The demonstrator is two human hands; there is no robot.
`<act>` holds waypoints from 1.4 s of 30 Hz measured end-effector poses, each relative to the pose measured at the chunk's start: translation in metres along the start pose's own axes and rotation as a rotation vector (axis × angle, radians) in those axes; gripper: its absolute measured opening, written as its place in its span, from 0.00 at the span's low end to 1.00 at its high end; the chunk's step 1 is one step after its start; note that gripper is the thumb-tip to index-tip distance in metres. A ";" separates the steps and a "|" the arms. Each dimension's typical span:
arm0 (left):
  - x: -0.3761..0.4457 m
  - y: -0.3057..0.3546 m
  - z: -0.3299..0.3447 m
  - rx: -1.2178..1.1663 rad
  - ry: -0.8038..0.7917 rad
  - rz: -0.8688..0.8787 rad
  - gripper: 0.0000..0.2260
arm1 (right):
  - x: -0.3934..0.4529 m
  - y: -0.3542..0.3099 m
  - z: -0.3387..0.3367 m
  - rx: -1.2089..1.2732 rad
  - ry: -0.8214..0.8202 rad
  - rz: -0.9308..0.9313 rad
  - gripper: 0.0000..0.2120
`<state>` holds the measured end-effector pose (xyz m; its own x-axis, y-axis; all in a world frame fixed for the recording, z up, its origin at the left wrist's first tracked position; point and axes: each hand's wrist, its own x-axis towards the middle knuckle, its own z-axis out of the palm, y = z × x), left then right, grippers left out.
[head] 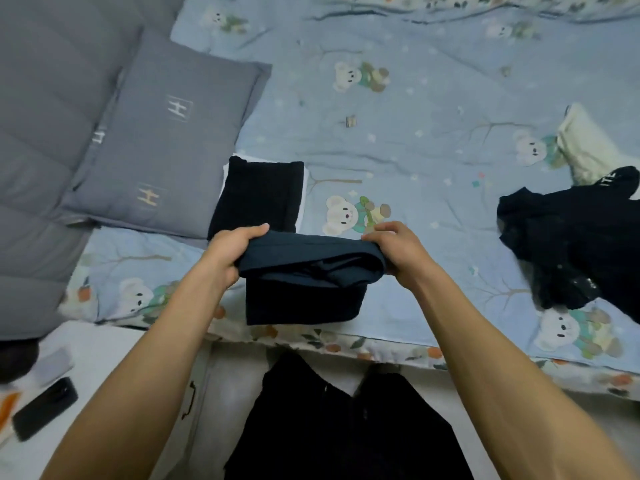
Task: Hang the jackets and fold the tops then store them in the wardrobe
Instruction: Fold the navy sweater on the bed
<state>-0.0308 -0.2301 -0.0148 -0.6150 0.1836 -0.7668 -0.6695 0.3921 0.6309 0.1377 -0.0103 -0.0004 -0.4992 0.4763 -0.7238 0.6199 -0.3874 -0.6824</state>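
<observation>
Head cam looking down at the bed: left hand (231, 252) and right hand (394, 249) each grip one end of a dark navy top (304, 282), fingers curled over the folded edge, with the lower half lying flat on the bear-print bedspread (433, 140) near its front edge. At about 11 o'clock from the hands, just beside them, sits a folded black top (258, 197) on something white. Out at 3 o'clock there's a crumpled black garment (575, 244), with a cream one (585, 147) touching its far side. Grey pillow (166, 140) at 10 o'clock. A black phone (45, 408) lies at 8 o'clock on a white surface.
</observation>
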 end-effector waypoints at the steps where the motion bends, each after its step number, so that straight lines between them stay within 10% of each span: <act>1: 0.005 0.003 -0.014 -0.013 -0.012 -0.004 0.18 | 0.001 -0.003 0.013 -0.005 -0.019 -0.001 0.08; 23: 0.154 0.206 -0.116 -0.075 -0.188 0.223 0.06 | 0.113 -0.172 0.198 0.068 0.317 -0.307 0.14; 35: 0.277 0.002 -0.130 0.146 -0.032 -0.127 0.07 | 0.203 0.021 0.247 -0.035 0.269 0.176 0.17; 42: 0.276 -0.029 -0.135 0.303 0.024 0.004 0.06 | 0.205 0.060 0.249 -0.211 0.194 0.261 0.14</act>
<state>-0.2374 -0.3129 -0.2285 -0.6291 0.1659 -0.7594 -0.5146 0.6433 0.5669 -0.0782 -0.1320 -0.2151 -0.1972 0.5317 -0.8237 0.8319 -0.3537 -0.4275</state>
